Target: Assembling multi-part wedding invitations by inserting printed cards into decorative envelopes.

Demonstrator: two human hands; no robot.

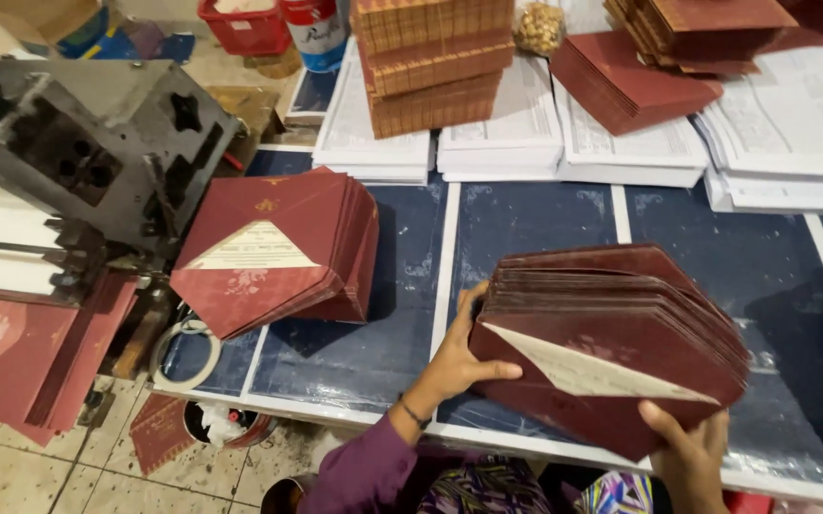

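Both my hands hold a thick fanned stack of maroon envelopes (621,333) above the near edge of the blue-covered table (526,228). My left hand (454,357) grips the stack's left side with the thumb across the front. My right hand (687,447) supports its lower right edge from below. The top envelope shows a cream flap lining. A second stack of maroon envelopes (278,252) lies on the table to the left, apart from my hands.
A grey metal machine (78,143) stands at the left, with flat maroon sheets (40,362) below it. White paper piles (621,143), tan card stacks (431,62) and more maroon envelopes (649,76) line the back. A tape roll (183,357) hangs at the table edge. Tiled floor lies below.
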